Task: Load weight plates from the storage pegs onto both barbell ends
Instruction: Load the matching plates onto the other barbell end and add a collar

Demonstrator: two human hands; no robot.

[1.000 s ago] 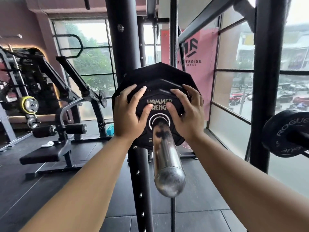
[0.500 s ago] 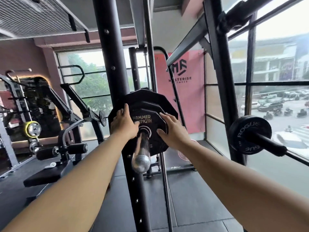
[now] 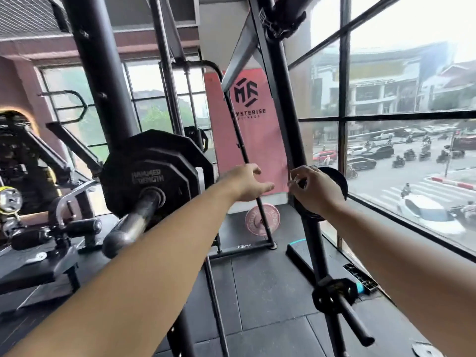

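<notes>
Because the Hammer Strength plates (image 3: 154,176) sit fully home on the barbell sleeve (image 3: 134,222), left of the rack upright (image 3: 286,117), both hands seemingly stretch toward the small black plate (image 3: 337,181) on this upright's peg: left hand (image 3: 247,184) open and empty, right hand (image 3: 314,189) half-curled before it, grip not clear.

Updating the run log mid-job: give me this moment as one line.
stage: likely next pickup | bar end: black plates on | left hand: open, holding nothing | right hand: at small plate by rack post, grip unclear

One left hand (image 3: 247,182), one right hand (image 3: 318,190), one barbell (image 3: 134,222), one pink plate (image 3: 253,220).
</notes>
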